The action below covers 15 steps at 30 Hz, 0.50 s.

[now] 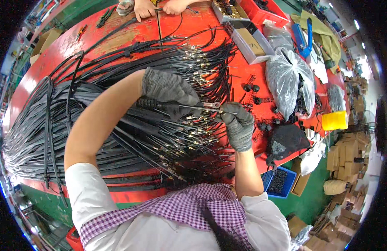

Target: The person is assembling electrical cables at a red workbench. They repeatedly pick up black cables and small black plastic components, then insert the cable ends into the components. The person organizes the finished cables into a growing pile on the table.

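Observation:
My left hand, in a grey knit glove, is closed round the black sleeve end of a control cable. A thin metal rod sticks out of that sleeve toward the right, with a small metal fork-shaped fitting beside it. My right hand, gloved alike, pinches the rod's far end near the fitting. Its fingertips partly hide that end. Beneath both hands lies a large bundle of black cables, their metal tips fanned toward the right.
Black springs and rubber caps lie right of the cables. Beyond are a clear plastic bag, a grey bin, a red bin and a black bag. A blue crate stands below the table edge. Across the red table, another person's hands hold a cable.

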Available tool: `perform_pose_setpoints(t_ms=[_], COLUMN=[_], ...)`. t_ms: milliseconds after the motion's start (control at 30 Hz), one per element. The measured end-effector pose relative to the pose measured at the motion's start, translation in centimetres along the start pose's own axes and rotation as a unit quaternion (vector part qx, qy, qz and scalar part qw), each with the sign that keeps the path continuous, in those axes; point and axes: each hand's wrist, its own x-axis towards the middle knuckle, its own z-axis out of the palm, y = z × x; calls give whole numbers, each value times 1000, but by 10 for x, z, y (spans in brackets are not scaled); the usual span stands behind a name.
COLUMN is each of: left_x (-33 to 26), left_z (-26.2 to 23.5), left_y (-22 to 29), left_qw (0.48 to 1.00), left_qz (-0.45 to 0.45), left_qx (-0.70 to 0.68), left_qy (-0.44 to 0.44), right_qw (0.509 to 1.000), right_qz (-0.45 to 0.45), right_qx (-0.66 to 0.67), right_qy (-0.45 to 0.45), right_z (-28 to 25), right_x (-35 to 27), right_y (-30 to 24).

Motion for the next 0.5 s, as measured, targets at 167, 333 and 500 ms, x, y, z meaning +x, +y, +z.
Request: perform_pose_setpoints(t_ms=[167,333,500], left_x=[8,-12,-12], left_z=[-5,10,19], left_y=[-31,2,-1], left_qw=[984,999,964], left_qz=[99,-33,34], left_qx=[140,-10,105], left_qy=[-47,-7,244], right_qw=[997,995,991], right_qz=[-50,-52,48], right_qx=[-38,-88,113], right_qy=[-40,-18,50], right_z=[6,3,10], right_x=[0,2,10], right_y=[-17,-16,0])
